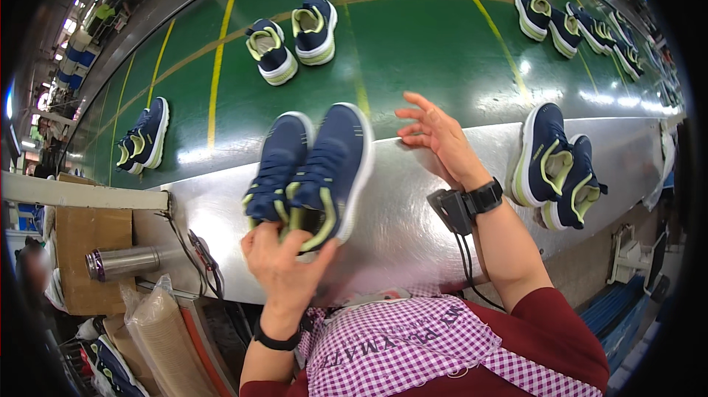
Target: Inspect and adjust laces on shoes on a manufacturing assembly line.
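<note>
The left hand (284,260) has its grip pinched on the heel ends of a pair of navy shoes (324,164), with fingers at the collars and the thumb by the heel of the right-hand shoe. The shoes sit side by side, toes pointing away from the person, with pale green linings and white soles. They are over the left part of the shiny metal table (398,227), their toes near its far edge; from this angle I can't quite tell whether the soles rest on it or hang just above.

The right hand (439,139) holds nothing. Its grip is spread, the fingers loosely curled and pointing left, near the line where the table meets the green belt (420,50). A black device (464,205) with a cable is strapped to that wrist, and a black band (276,336) circles the left one.

Another matching pair (542,157) lies on the table to the right, well apart from the held shoes. On the belt, one pair (313,39) stands beyond the held shoes, another (153,135) sits at the far left, and a row of shoes (568,34) runs off to the right. A metal bottle (122,263) lies on its side at the left, beside a cardboard box (96,231).
</note>
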The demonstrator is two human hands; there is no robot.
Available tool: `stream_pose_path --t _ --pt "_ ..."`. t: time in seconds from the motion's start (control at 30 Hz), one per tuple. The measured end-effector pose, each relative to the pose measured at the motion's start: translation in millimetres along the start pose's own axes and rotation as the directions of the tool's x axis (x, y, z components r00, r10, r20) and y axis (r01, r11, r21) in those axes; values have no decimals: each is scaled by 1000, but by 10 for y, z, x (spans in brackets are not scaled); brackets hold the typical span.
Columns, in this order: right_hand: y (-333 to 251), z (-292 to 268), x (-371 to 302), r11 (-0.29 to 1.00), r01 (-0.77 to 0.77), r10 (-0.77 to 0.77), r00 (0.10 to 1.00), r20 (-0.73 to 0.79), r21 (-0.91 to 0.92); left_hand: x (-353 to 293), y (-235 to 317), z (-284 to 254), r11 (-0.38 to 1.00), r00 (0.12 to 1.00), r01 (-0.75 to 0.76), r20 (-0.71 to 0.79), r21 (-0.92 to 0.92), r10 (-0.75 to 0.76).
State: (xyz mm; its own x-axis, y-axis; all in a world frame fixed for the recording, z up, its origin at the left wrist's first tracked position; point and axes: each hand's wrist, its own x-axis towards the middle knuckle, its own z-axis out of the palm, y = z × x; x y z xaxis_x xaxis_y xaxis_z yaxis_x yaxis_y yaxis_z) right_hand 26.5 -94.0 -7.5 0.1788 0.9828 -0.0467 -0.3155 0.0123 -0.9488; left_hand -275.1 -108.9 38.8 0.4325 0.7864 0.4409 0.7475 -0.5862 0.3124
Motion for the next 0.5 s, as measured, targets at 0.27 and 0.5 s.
stream_pose_path --t 0.27,0.5 --pt "-48 22 19 958 -99 113 993 35 -271 959 -1639 -45 943 972 228 -110 244 -207" --pt "-50 44 44 964 -116 123 992 16 -239 1917 -3071 301 842 899 375 67 388 -432"
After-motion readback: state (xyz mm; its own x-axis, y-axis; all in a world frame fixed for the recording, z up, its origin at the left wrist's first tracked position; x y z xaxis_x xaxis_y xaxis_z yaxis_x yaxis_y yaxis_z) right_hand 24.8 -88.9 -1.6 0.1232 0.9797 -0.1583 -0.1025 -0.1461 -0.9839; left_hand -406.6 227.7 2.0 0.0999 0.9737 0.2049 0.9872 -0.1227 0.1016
